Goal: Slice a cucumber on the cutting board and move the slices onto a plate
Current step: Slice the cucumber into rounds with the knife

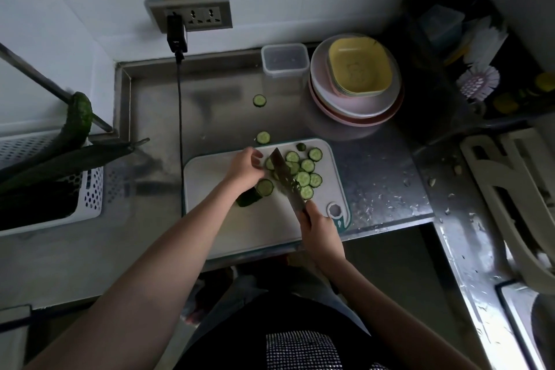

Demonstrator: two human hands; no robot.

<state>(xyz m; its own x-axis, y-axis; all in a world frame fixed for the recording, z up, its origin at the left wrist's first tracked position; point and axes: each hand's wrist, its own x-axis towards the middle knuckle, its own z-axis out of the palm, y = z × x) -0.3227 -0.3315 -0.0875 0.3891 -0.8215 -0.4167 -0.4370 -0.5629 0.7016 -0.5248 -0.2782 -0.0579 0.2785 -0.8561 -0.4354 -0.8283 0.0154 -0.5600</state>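
Note:
A white cutting board [228, 219] lies on the steel counter. On it rests a short cucumber stub [255, 193], cut face turned right. My left hand [245, 166] sits over the stub's far side, fingers curled, reaching toward the slices. My right hand [318, 227] grips the handle of a dark knife [285, 179] whose blade points away across the board. Several cucumber slices [306, 173] lie right of the blade. Two slices [263, 137] [259, 100] lie off the board on the counter. Stacked plates [354, 105] stand behind the board to the right.
A yellow square bowl [359, 67] sits atop the plates, a clear lidded box [284, 58] beside them. A white basket [90, 189] with whole cucumbers [75, 156] stands at left. A black cable [180, 129] runs down from the wall socket [192, 13]. A rack with brushes [480, 78] is at right.

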